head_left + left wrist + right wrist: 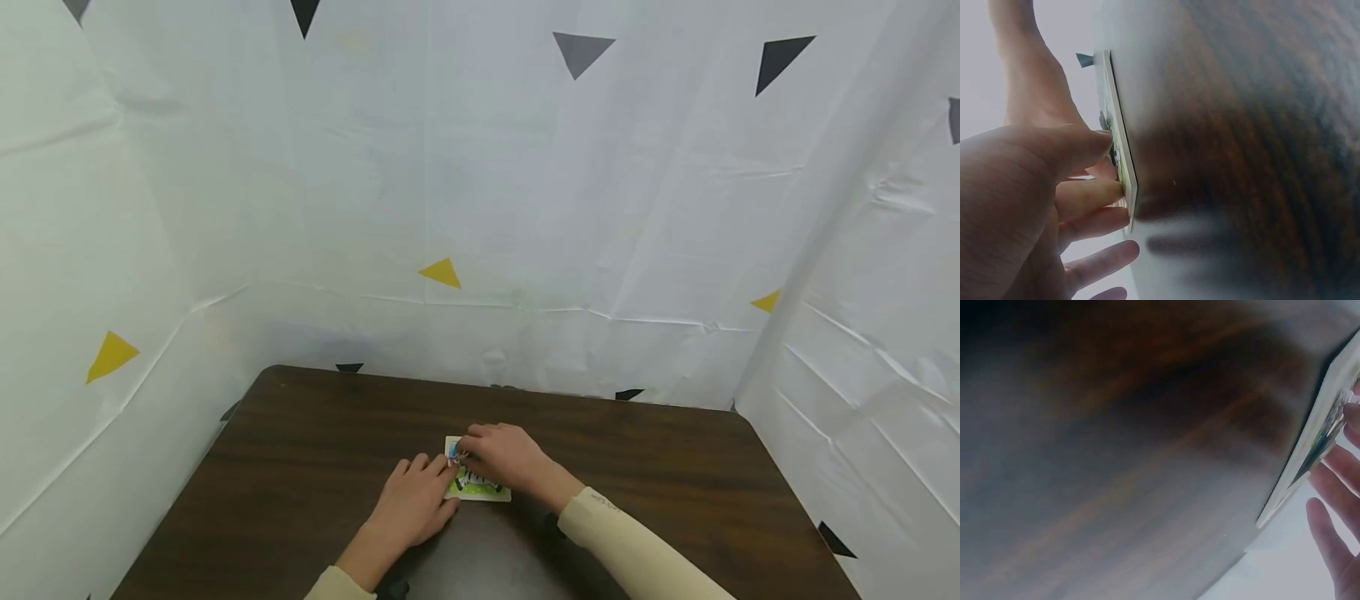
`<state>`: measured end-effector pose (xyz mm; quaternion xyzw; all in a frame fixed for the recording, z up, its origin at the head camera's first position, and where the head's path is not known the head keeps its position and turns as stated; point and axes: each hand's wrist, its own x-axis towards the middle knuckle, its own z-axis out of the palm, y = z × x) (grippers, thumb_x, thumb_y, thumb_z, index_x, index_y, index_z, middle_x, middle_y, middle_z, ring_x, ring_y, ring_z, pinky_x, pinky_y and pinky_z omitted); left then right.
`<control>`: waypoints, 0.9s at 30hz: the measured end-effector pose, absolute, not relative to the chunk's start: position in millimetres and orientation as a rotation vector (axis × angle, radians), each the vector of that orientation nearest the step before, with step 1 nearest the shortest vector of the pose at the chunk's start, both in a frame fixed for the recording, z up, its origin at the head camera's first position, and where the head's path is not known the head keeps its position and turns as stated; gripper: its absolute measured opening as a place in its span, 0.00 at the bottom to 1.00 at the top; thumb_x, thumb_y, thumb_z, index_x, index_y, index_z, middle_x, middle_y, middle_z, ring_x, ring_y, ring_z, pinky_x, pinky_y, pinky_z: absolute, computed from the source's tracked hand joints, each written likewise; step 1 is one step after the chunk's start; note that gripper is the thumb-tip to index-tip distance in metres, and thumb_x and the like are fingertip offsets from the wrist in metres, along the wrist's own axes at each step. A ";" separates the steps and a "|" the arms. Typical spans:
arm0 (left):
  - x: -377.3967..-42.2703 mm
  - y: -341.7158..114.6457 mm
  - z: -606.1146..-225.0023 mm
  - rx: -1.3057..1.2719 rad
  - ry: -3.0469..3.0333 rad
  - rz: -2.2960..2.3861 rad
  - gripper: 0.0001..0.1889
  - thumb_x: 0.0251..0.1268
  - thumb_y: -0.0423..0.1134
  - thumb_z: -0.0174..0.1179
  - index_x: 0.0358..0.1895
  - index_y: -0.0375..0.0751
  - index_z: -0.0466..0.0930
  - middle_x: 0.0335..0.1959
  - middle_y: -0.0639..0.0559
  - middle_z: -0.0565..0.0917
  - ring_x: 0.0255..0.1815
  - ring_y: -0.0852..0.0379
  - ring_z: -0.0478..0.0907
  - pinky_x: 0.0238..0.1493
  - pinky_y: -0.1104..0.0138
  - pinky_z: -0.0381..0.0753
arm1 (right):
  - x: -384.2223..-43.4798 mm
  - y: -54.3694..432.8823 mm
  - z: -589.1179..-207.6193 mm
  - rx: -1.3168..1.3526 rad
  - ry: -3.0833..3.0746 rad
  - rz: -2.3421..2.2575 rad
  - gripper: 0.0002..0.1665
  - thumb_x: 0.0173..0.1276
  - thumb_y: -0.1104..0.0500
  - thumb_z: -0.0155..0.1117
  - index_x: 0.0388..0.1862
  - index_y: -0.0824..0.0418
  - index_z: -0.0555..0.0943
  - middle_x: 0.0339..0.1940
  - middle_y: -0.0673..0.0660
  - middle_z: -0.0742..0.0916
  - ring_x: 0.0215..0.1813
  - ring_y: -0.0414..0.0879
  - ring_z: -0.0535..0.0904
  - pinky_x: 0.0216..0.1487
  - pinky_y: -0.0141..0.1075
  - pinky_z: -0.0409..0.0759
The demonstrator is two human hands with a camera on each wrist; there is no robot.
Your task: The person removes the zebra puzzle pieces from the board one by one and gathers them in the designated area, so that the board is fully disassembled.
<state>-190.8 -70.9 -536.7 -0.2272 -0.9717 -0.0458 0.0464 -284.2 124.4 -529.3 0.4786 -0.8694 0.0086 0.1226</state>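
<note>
A small picture board point(483, 492), with a black-and-white striped animal on green and a bit of blue, lies flat on the dark table. At its left side, my left hand point(411, 504) rests fingertips on the edge, the thumb near the lower corner. My right hand point(506, 454) reaches over from the right with bent fingers and pinches a small pale puzzle piece point(457, 458) at the board's upper left. Its fingers hide most of that piece. From the left wrist view the board point(1124, 150) shows edge-on, with my left fingers point(1094, 194) against it.
The dark wood-grain table point(337, 433) has rounded far corners. White sheeting point(495, 183) with black, grey and yellow triangles hangs behind it and along both sides.
</note>
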 end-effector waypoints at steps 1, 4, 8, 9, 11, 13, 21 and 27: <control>-190.8 -71.0 -536.0 -0.693 -2.966 -0.138 0.26 0.70 0.59 0.55 0.66 0.53 0.75 0.59 0.55 0.74 0.54 0.50 0.70 0.53 0.50 0.71 | -284.3 125.0 -528.4 1.392 -2.563 0.038 0.14 0.68 0.46 0.67 0.50 0.46 0.85 0.40 0.43 0.83 0.35 0.36 0.80 0.37 0.33 0.80; -191.1 -71.5 -535.1 -0.693 -2.966 -0.138 0.26 0.70 0.59 0.55 0.66 0.53 0.75 0.59 0.55 0.74 0.54 0.50 0.70 0.53 0.50 0.71 | -284.9 127.2 -527.2 1.369 -2.656 0.079 0.15 0.68 0.47 0.67 0.52 0.46 0.85 0.42 0.43 0.83 0.35 0.35 0.80 0.38 0.34 0.81; -191.6 -71.8 -535.4 -0.695 -2.969 -0.138 0.25 0.71 0.59 0.54 0.65 0.53 0.75 0.59 0.55 0.74 0.55 0.50 0.70 0.54 0.50 0.71 | -284.2 130.4 -525.8 1.328 -2.732 0.095 0.13 0.68 0.48 0.67 0.50 0.47 0.86 0.45 0.43 0.84 0.39 0.36 0.81 0.43 0.37 0.81; -191.7 -71.8 -535.2 -0.693 -2.969 -0.139 0.25 0.71 0.59 0.54 0.65 0.53 0.75 0.59 0.55 0.74 0.55 0.50 0.70 0.53 0.49 0.71 | -284.2 130.8 -525.7 1.323 -2.736 0.096 0.12 0.68 0.48 0.67 0.49 0.47 0.87 0.45 0.43 0.85 0.40 0.36 0.81 0.45 0.39 0.81; -192.6 -71.4 -535.6 -0.689 -2.969 -0.137 0.26 0.71 0.59 0.54 0.66 0.53 0.75 0.60 0.55 0.74 0.55 0.50 0.70 0.54 0.50 0.70 | -284.1 131.3 -525.0 1.321 -2.727 0.083 0.11 0.68 0.48 0.67 0.47 0.47 0.87 0.46 0.43 0.85 0.42 0.37 0.82 0.48 0.42 0.80; -193.5 -71.0 -535.9 -0.684 -2.970 -0.137 0.26 0.71 0.60 0.54 0.67 0.53 0.74 0.60 0.55 0.74 0.55 0.50 0.70 0.53 0.50 0.70 | -284.9 131.3 -525.2 1.326 -2.711 0.074 0.09 0.68 0.49 0.68 0.45 0.46 0.88 0.46 0.43 0.86 0.42 0.37 0.82 0.51 0.44 0.78; -208.7 -68.7 -538.0 -0.690 -2.934 -0.176 0.21 0.70 0.57 0.56 0.59 0.53 0.79 0.53 0.54 0.76 0.51 0.50 0.71 0.51 0.50 0.71 | -291.1 132.9 -525.2 1.321 -2.658 0.050 0.03 0.67 0.50 0.69 0.38 0.44 0.88 0.43 0.40 0.88 0.40 0.36 0.82 0.51 0.45 0.75; -223.6 -70.6 -539.8 -0.691 -2.897 -0.259 0.13 0.70 0.55 0.57 0.49 0.56 0.83 0.47 0.58 0.76 0.49 0.53 0.73 0.51 0.51 0.72 | -290.2 132.5 -527.7 1.338 -2.667 0.138 0.05 0.67 0.50 0.69 0.41 0.44 0.87 0.42 0.40 0.86 0.40 0.35 0.81 0.51 0.45 0.75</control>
